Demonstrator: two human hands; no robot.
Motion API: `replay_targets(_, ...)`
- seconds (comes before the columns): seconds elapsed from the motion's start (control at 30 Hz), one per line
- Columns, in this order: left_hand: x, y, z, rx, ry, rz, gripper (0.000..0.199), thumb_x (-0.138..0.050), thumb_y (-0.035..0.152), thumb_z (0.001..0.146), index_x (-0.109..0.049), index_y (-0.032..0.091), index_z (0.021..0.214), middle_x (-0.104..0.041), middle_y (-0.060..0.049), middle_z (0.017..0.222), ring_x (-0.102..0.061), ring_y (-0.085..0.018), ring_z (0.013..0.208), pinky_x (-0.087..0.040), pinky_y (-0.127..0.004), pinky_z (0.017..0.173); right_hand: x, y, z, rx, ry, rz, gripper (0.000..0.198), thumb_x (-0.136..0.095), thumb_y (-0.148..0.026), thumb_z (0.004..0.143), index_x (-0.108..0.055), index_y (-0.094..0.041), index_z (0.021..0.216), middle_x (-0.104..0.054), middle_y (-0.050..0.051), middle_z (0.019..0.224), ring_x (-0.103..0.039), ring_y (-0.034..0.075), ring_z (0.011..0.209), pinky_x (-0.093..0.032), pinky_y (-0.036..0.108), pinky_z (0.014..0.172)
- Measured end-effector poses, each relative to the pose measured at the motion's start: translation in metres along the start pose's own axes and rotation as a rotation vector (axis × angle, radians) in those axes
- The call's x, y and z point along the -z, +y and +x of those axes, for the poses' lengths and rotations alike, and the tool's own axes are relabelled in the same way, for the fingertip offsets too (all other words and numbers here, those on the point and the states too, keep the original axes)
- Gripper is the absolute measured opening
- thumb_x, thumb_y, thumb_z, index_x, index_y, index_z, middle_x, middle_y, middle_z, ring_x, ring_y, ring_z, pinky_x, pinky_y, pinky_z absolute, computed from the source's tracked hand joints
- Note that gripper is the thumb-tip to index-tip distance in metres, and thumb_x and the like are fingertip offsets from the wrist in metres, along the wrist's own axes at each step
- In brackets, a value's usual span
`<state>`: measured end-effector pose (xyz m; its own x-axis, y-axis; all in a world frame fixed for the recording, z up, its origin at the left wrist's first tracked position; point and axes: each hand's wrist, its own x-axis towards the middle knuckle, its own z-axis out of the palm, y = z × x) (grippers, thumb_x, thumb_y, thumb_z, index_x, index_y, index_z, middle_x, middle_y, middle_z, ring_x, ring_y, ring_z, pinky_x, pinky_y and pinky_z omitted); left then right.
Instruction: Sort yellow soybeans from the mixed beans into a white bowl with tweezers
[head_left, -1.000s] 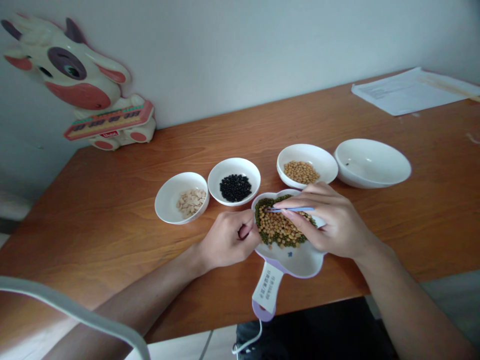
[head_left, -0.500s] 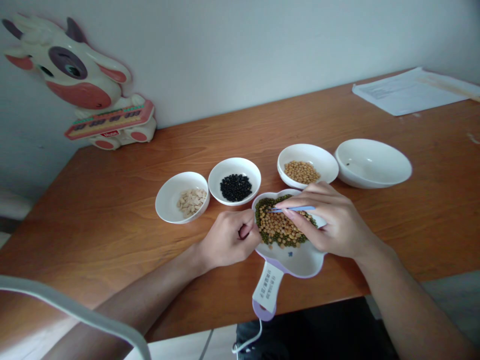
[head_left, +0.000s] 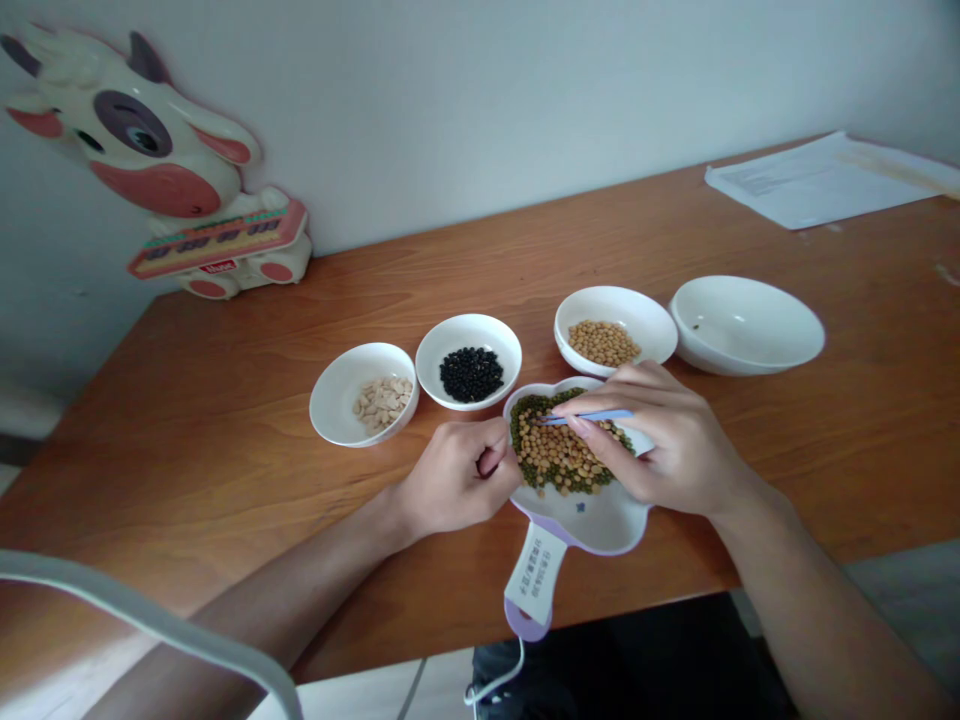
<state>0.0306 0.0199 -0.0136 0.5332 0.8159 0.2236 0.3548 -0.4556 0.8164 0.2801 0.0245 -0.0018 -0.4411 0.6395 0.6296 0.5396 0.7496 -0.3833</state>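
Note:
A white cloud-shaped dish (head_left: 607,525) with a lilac rim and a labelled handle holds green mung beans (head_left: 529,408) and tan soybeans (head_left: 570,455). Blue-lilac tweezers (head_left: 596,415) are pinched in my right hand (head_left: 675,440), their tips down among the beans on the dish's upper left. My left hand (head_left: 461,475) is closed in a fist against the dish's left edge; whatever its fingers hold, if anything, is hidden. Just behind the dish stands a white bowl (head_left: 652,325) of soybeans, close to my right fingers.
Left of the dish are a bowl (head_left: 326,395) of pale flat seeds and a bowl (head_left: 469,330) of black beans. A white bowl (head_left: 757,330) with a tiny speck stands right. A cow toy (head_left: 172,170) and papers (head_left: 817,180) lie farther back. A white cable (head_left: 502,683) hangs from the handle.
Almost nothing differs. The tweezers and right fingers have shifted very slightly, with the tips still among the beans; my left fist stays where it was.

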Motion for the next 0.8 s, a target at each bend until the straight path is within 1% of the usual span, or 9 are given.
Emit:
replay_targets(0.3,0.0007,0.0005,0.0004,-0.015,0.0,0.0,0.033,-0.052,0.009,0.082,-0.027,0.022,0.065,-0.03,0.009,0.057,-0.027,-0.006,0.052,-0.021,-0.021,0.048,-0.0009,0.0005,0.0005,0.014,-0.007,0.011,0.02,-0.069,-0.015,0.094,-0.076,-0.026,0.109,-0.083,-0.001,0.103,-0.073,0.019,0.091,-0.055,0.037,0.082)
replay_targets(0.43,0.0003,0.0005,0.0005,-0.024,0.002,0.008,0.033,-0.052,0.009,0.082,-0.027,0.022,0.065,-0.03,0.009,0.057,-0.027,-0.005,0.051,-0.021,-0.021,0.048,-0.0003,0.0004,0.0011,0.011,-0.016,0.012,0.022,-0.069,-0.014,0.094,-0.077,-0.026,0.11,-0.084,-0.001,0.104,-0.074,0.019,0.091,-0.055,0.036,0.082)
replay_targets(0.8,0.0004,-0.0009,0.0004,-0.052,0.011,0.006,0.034,-0.052,0.008,0.083,-0.027,0.022,0.066,-0.031,0.009,0.058,-0.027,-0.005,0.052,-0.021,-0.02,0.049,-0.0009,0.0005,0.0001,0.049,0.014,0.005,0.021,-0.068,-0.013,0.095,-0.075,-0.024,0.112,-0.083,0.001,0.106,-0.074,0.018,0.091,-0.055,0.036,0.082)
